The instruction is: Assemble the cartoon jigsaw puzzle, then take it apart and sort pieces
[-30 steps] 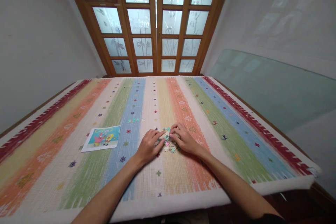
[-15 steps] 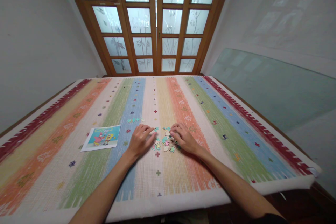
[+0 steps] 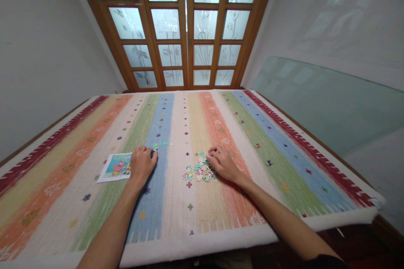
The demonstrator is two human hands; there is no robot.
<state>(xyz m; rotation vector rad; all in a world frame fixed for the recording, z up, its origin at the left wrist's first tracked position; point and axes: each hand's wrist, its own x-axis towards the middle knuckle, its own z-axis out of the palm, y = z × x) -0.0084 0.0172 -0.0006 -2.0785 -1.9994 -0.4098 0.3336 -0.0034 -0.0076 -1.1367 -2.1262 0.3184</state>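
My left hand (image 3: 144, 164) is beside the printed picture card (image 3: 116, 164) and covers its right part. Its fingers are closed, with a small teal puzzle piece (image 3: 155, 150) at the thumb and fingertips. Just beyond them lies a short row of teal puzzle pieces (image 3: 164, 143). My right hand (image 3: 223, 162) is at the right edge of a loose pile of puzzle pieces (image 3: 201, 171) in mixed colours. Its fingers are curled together over the pieces there, and whatever is between them is hidden.
A striped, patterned cloth (image 3: 176, 214) covers the wide table. Wooden doors (image 3: 188, 50) with frosted panes stand behind the far edge. A pale glass-like panel (image 3: 328, 96) leans along the right wall.
My left hand has moved left from the pile to the row of teal pieces, carrying a teal piece and covering part of the card. My right hand has barely moved.
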